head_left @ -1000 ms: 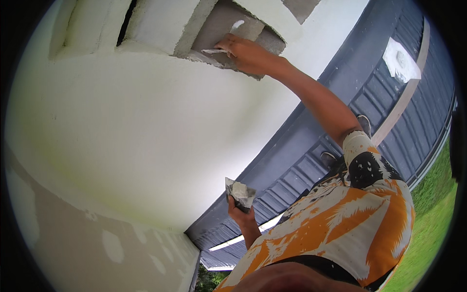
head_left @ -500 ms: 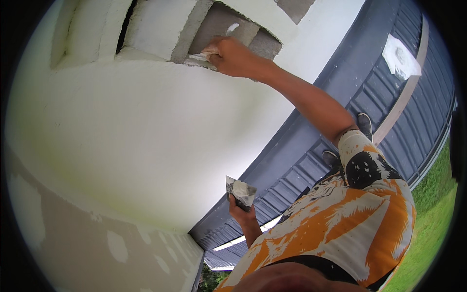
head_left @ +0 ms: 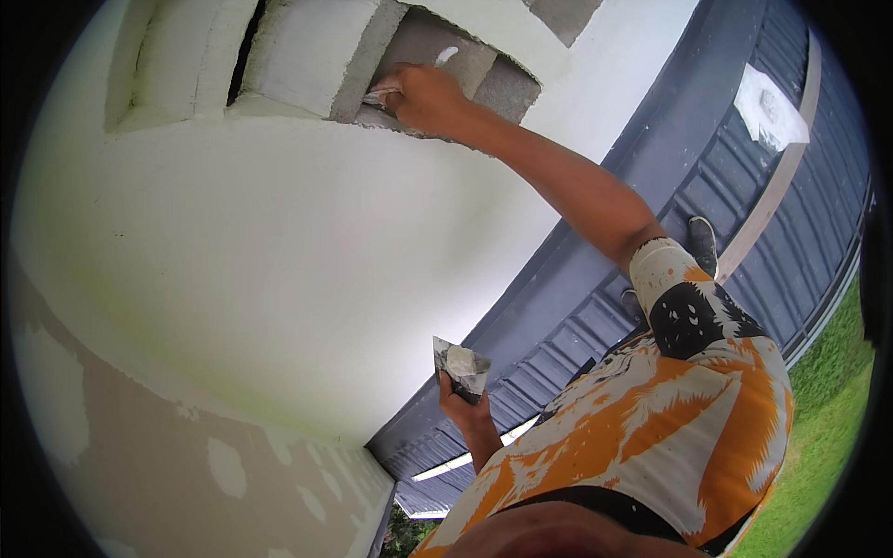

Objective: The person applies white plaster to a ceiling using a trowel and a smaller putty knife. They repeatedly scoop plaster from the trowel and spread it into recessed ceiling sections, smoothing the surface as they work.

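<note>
My right hand [head_left: 425, 96] reaches up to a recess [head_left: 437, 39] in the white wall. Its fingers are closed on a thin, pale flat tool [head_left: 378, 96], mostly hidden by the hand, at the recess's lower left edge. A white dab of filler [head_left: 446, 56] sits on the bare grey surface inside. Lower down, away from the wall openings, my left hand [head_left: 462, 409] grips a wide filling knife [head_left: 476, 381] by its dark handle end. A lump of whitish filler [head_left: 459, 360] lies on its metal blade.
More rough-edged recesses [head_left: 298, 56] line the wall's top, one beside a dark gap [head_left: 244, 56]. Ribbed dark roofing [head_left: 716, 191] lies under my shoes [head_left: 703, 244]. A wooden strip [head_left: 767, 200] and a white sheet with a lump on it [head_left: 770, 110] rest there. Patched wall [head_left: 158, 446] stands lower left.
My right hand has shifted slightly left and up along the recess, drawing the pale tool toward its left side. My left hand and the filling knife stay almost still.
</note>
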### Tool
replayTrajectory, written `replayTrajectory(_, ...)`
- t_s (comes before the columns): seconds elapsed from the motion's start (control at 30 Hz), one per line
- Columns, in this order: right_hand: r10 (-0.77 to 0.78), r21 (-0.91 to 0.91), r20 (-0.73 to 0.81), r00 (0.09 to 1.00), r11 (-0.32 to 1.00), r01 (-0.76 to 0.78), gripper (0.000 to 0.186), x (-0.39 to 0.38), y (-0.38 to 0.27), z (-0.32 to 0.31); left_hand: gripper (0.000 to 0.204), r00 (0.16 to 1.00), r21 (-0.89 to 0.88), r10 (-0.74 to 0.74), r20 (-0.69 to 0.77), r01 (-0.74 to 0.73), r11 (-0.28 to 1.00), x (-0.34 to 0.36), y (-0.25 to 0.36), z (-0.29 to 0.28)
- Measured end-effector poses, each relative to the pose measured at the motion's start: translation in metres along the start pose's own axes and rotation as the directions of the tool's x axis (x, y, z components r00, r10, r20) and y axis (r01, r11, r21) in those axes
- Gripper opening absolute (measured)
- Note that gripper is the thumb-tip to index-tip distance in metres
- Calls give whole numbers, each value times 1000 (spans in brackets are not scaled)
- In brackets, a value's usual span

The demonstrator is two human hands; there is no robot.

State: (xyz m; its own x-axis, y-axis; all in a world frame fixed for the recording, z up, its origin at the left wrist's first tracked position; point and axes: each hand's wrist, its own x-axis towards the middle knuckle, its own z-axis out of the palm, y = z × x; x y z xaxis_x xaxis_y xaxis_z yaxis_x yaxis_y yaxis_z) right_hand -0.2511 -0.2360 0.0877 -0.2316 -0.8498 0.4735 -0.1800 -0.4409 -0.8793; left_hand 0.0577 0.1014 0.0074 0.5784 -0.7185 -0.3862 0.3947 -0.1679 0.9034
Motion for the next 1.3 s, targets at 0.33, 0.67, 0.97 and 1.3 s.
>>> replayTrajectory(0.33, 47, 12, -78, 996, 999, -47, 19, -17, 20, -12, 36, 999, -10, 20, 33, -19, 1000, -7, 2, -3)
replayTrajectory(0.67, -169, -237, 101, 981, 953, 188, 29, -12, 46, 0, 38, 999, 2, -29, -20, 29, 1000, 0, -5, -7)
replayTrajectory(0.97, -114, -92, -29, 993, 990, 111, 26, -45, 48, -22, 37, 1000, 48, 22, 8, -22, 999, -7, -2, 0)
replayTrajectory(1.3, -193, -106, -3, 981, 976, 192, 25, 21, 19, 8, 36, 1000, 1, 3, 2, -3, 1000, -4, 0, -2)
